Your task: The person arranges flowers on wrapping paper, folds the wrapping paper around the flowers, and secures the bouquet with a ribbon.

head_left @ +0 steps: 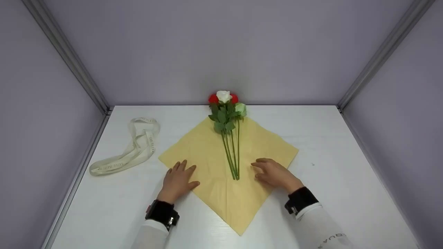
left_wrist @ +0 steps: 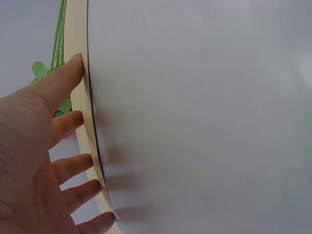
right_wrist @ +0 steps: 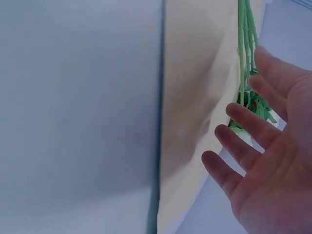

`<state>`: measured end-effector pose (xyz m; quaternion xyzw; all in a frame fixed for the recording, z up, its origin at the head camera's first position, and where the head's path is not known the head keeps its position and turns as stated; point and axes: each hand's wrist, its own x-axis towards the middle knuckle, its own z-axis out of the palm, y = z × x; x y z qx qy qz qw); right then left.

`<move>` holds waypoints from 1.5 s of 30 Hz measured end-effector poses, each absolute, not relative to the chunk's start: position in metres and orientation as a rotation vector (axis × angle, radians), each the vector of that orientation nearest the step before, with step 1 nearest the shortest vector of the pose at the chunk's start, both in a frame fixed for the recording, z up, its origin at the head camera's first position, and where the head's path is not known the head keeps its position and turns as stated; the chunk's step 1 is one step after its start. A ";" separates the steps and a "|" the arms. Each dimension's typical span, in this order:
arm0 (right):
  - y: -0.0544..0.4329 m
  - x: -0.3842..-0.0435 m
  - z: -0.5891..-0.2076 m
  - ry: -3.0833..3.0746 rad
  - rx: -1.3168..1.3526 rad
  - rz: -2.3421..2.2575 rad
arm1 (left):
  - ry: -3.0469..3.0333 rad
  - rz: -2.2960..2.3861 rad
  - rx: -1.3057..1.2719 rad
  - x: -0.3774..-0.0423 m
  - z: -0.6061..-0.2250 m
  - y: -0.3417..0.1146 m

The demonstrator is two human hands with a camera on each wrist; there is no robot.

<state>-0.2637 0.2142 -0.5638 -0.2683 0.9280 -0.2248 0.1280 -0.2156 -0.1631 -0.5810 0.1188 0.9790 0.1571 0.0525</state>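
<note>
A square of yellow wrapping paper [head_left: 204, 152] lies on the table with one corner toward me. On it is a bunch of roses [head_left: 226, 117], red, white and pale green, with leafy heads at the far corner and green stems [right_wrist: 244, 53] pointing back at me. My left hand [head_left: 178, 181] rests at the paper's left near edge, its fingers spread and fingertips on the paper in the left wrist view. My right hand [head_left: 275, 174] hovers over the paper's right side, fingers loosely extended, apart from the stems and holding nothing.
A loosely looped cream ribbon [head_left: 135, 152] with printed lettering lies on the left of the white table [head_left: 346, 193]. Grey-violet panels [head_left: 221, 52] with metal corner posts enclose the table at the back and both sides.
</note>
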 end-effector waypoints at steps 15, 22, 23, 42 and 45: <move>0.262 -0.236 -0.578 2.607 -0.780 -0.732 | 2.996 0.611 0.722 -0.214 -0.580 -0.177; 0.261 -0.232 -0.579 2.581 -0.800 -0.790 | 2.738 0.868 0.861 -0.203 -0.581 -0.178; 0.261 -0.231 -0.580 2.577 -0.793 -0.809 | 2.714 0.886 0.837 -0.202 -0.581 -0.178; 0.261 -0.230 -0.584 2.474 -0.644 -1.125 | 2.755 0.903 0.792 -0.209 -0.584 -0.172; 0.261 -0.231 -0.585 2.482 -0.658 -1.127 | 2.761 0.896 0.783 -0.210 -0.584 -0.172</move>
